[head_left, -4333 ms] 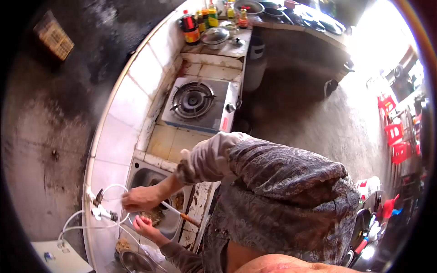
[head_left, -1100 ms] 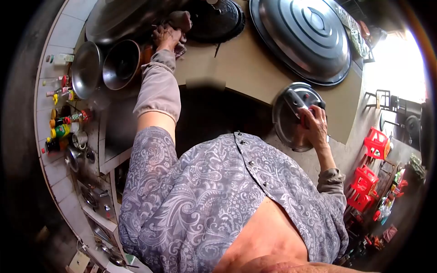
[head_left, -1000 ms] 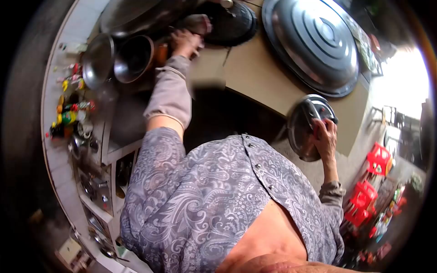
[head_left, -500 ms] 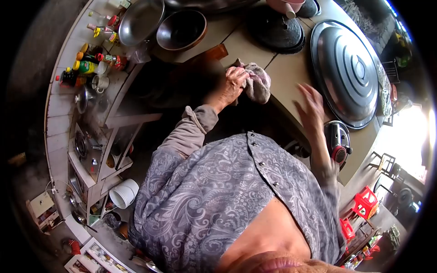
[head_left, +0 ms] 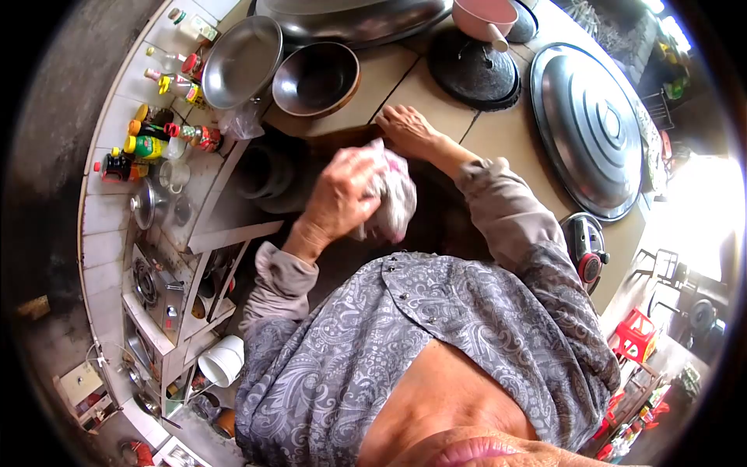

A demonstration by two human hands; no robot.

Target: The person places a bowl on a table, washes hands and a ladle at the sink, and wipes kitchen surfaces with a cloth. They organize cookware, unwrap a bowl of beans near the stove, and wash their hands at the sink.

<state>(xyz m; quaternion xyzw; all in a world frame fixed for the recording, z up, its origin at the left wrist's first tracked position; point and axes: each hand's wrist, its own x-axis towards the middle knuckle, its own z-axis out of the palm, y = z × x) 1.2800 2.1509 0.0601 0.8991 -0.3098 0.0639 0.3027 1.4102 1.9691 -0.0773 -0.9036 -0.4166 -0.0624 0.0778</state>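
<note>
A crumpled whitish cloth with pink marks (head_left: 395, 194) is bunched in my left hand (head_left: 338, 194), whose fingers are wrapped round it above the dark gap before the counter. My right hand (head_left: 408, 131) reaches across to the counter's near edge, fingers bent over the end of a brown wooden board (head_left: 342, 142). Most of this board is in shadow or behind my left hand. A dark round pot (head_left: 263, 170) stands in shadow left of my left hand. Just beyond my hands, a dark frying pan (head_left: 317, 79) rests on the tiled counter (head_left: 393, 70).
A large metal lid (head_left: 589, 128) covers the counter's right side, with a portable stove (head_left: 583, 249) near it. A black lid (head_left: 475, 68) and a pink pan (head_left: 484, 15) lie farther back. Several bottles (head_left: 148, 146) and a metal basin (head_left: 243, 62) are at left.
My left hand has drawn the cloth left and towards me. My right hand has moved left from beside the large lid to the board's end. The board's end now sits lower.
</note>
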